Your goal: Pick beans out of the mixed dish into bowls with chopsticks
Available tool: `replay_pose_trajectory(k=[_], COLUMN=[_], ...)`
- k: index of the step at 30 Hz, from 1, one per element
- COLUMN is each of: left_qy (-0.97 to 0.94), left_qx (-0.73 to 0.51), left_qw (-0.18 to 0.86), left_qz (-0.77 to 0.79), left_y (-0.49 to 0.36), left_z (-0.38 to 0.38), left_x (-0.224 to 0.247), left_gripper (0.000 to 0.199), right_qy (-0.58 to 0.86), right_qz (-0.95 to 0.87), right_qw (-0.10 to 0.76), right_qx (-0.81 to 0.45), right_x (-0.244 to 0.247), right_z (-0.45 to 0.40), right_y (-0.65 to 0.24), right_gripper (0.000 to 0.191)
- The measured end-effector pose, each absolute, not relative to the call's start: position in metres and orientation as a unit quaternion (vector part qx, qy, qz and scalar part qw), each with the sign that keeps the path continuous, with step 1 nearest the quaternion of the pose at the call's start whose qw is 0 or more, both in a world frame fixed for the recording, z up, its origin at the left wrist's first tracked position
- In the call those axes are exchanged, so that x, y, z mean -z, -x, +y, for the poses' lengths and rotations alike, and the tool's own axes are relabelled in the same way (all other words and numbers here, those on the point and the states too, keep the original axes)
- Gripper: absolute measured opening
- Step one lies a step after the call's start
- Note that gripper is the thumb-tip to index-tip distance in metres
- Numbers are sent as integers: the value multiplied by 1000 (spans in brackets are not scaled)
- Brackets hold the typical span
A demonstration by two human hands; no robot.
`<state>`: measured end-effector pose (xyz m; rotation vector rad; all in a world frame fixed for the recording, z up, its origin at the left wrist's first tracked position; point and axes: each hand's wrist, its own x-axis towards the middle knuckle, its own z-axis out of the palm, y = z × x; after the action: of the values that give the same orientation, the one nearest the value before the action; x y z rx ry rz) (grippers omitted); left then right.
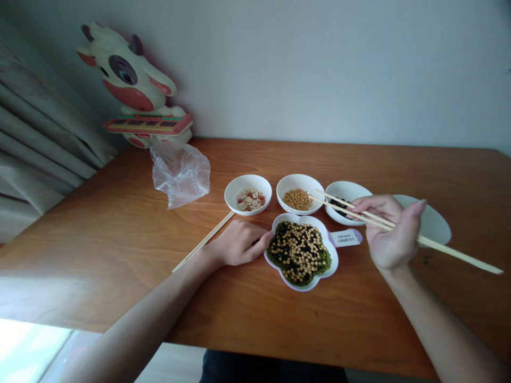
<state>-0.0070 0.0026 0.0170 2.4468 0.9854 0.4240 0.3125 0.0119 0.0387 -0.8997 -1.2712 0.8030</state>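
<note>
My right hand [393, 229] grips a pair of chopsticks [459, 255]; their tips hover over the right side of a white bowl of yellow soybeans [297, 200], with no bean visible between them. My left hand [244, 242] rests on the table, its fingers curled and touching the left rim of a flower-shaped dish [334, 263]. Inside that dish lie mixed yellow, black and green beans. From its right side sticks out a handle with a printed label [345, 238]. Behind the chopsticks stands a white bowl of black beans [339, 203], partly covered by my right hand.
A white bowl of pale and reddish beans [250, 199] stands at the row's left end. Another white dish [437, 226] is half hidden behind my right hand. More chopsticks [211, 234] lie beside my left forearm. A crumpled plastic bag [181, 173] and cow-shaped toy keyboard [139, 90] sit back left.
</note>
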Motion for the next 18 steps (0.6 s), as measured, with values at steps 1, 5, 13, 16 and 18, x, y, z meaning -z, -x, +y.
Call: replay_pose_trajectory(k=[1,5,13,16,18], left_qy=[-891,-892,-887,-885,-884], left_qx=[-153,-142,-133,-138,-138], left_qw=[232,234,240,247,250], left_qz=[360,360,371,371,371], left_y=[7,7,8,8,8], left_z=[3,3,3,2,2], left_x=[-17,-17,-17,-16,-16], left_gripper=[53,52,52,51,51], right_qy=[393,376,377,376,377], right_qz=[-562,-624,-749,-760,-762], right_qw=[631,565,365,338,329], right_qx=[-363,-387,-405,-409,-410], right_x=[-38,-38,-32,-32,-33], right_z=[10,0,-5,-6,-6], right_y=[-313,-318,-322,-321,-320], right_gripper=[71,76,80,81,81])
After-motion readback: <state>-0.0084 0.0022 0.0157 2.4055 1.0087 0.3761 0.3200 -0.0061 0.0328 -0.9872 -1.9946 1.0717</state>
